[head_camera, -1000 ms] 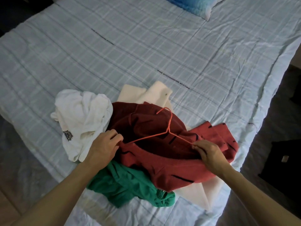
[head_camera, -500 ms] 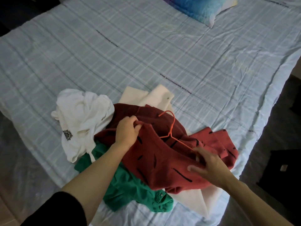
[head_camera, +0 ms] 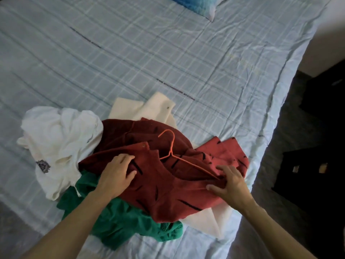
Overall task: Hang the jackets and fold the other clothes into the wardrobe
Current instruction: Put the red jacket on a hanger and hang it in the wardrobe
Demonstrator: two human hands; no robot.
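Fingers (head_camera: pixel 128 157) of the left hand (head_camera: pixel 116 174), lower centre of the frame, lie loosely spread and slightly bent on the red fleece jacket with short black dashes (head_camera: pixel 168 184), pressing its left shoulder flat; whether any fold is caught beneath them cannot be told. Fingers (head_camera: pixel 226 169) of the right hand (head_camera: pixel 231 186), lower right of centre, are spread, thumb extended to the left, and rest on the jacket's right shoulder where the cloth covers one end of the thin orange wire hanger (head_camera: pixel 169 148). Only the hook and part of one sloping arm of the hanger show, lying on the jacket's darker inner face near the collar; the other arm is hidden under the front panel.

Around the jacket, the pile: a crumpled white T-shirt with a small dark print (head_camera: pixel 56 143) at left, a green garment (head_camera: pixel 121 221) partly underneath at lower centre, and a cream fleece garment (head_camera: pixel 143 107) projecting above and at lower right. All rest on the bed with a pale blue checked sheet (head_camera: pixel 168 53); a blue pillow (head_camera: pixel 196 4) sits at the top edge.

Judged progress: early. The hanger appears partly seated in one jacket; nothing is hung or folded yet, and no wardrobe is in view.
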